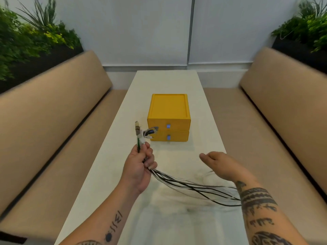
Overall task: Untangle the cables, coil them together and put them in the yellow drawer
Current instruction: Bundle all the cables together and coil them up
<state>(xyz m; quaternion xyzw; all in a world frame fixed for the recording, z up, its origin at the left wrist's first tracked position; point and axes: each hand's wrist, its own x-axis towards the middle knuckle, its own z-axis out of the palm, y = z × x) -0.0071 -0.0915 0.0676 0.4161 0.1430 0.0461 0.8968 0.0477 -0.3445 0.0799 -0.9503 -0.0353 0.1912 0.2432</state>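
A bundle of thin black and white cables point(185, 184) was held in the left hand point(139, 167), whose fingers were curled tightly round the strands just below their plug ends. The mixed connectors, white, green and metal-tipped point(141, 133), were gathered together and stood up above the fist, in front of the left side of the drawer fronts. From the fist the strands fanned out loosely to the right, low over the long white bench point(203, 121), and passed out of sight beneath the right forearm. They ran roughly side by side with a few crossings, and no knot could be made out, though the blur made this uncertain.

The right hand point(219, 165) was held above the bench with its fingers loosely curled. Nothing was seen in it, and it was kept apart from the cables.

The small yellow plastic two-drawer box point(169, 110) stood farther along the middle of the bench. Both the upper drawer point(168, 125) and the lower drawer point(169, 137) were shut, each with a small pale blue pull at its centre.

The untangling was judged to be largely done, since the ends had been brought together in one grip. No loop had been formed, so the coiling was judged not yet begun. Left to be done were the winding of the loose lengths into a coil, the opening of a drawer, and the placing of the coil inside.
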